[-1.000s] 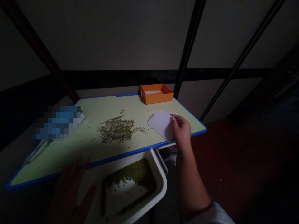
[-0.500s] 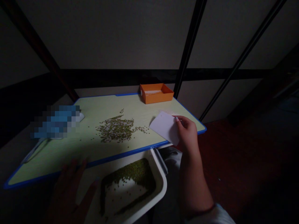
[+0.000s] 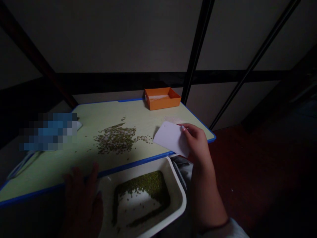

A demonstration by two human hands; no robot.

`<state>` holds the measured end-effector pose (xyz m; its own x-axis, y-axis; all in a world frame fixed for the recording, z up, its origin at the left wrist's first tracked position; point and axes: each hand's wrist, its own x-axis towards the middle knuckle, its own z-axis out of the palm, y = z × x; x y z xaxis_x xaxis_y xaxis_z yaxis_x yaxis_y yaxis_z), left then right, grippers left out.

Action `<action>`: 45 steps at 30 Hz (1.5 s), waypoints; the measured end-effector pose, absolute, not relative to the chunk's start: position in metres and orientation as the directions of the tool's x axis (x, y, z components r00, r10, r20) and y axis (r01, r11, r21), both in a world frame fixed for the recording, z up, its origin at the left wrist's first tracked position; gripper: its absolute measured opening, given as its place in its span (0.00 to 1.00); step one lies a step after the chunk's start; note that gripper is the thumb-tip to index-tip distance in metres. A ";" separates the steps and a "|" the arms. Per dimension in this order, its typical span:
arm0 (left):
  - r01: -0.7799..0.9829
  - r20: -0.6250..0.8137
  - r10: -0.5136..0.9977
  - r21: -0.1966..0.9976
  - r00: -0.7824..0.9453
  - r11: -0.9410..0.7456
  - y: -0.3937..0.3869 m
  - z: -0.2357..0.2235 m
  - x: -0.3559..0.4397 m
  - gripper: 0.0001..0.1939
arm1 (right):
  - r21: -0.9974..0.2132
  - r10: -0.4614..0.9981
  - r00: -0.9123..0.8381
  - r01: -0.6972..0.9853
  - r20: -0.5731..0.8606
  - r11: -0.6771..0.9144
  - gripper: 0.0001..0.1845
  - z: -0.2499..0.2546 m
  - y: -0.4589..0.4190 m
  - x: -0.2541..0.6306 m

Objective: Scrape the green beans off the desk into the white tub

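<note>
My right hand [image 3: 198,142] pinches a thin white scraper [image 3: 170,138] with a small hole near one corner. The scraper is tilted over the right front of the pale yellow tabletop [image 3: 99,112]. Loose green beans [image 3: 117,137] lie scattered on the tabletop, left of the scraper. At the front edge, my left hand [image 3: 83,201] is dim, its fingers stretched out and apart, beside a white tray [image 3: 182,201]. More green beans [image 3: 153,183] are heaped along the tray's far and right sides. Whether the left hand touches the tray, I cannot tell.
An orange box [image 3: 164,103] with pale contents stands at the table's back right. A small patch of pale grains [image 3: 172,119] lies behind the scraper. At the left is a blurred-out blue and white item [image 3: 53,132]. Panelled doors [image 3: 119,39] rise behind the table.
The white tray has shifted right along the table edge, and my left hand has moved right too. The scraper is turned slightly, still in my right hand. The view has swung a little.
</note>
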<state>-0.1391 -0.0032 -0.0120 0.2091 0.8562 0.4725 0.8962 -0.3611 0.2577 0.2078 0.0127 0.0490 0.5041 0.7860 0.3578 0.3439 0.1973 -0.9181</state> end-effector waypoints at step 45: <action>0.879 0.373 0.917 0.380 0.140 -0.288 0.000 -0.015 -0.128 0.32 | -0.744 0.890 -0.051 0.528 0.452 0.408 0.09 0.089 0.084 0.234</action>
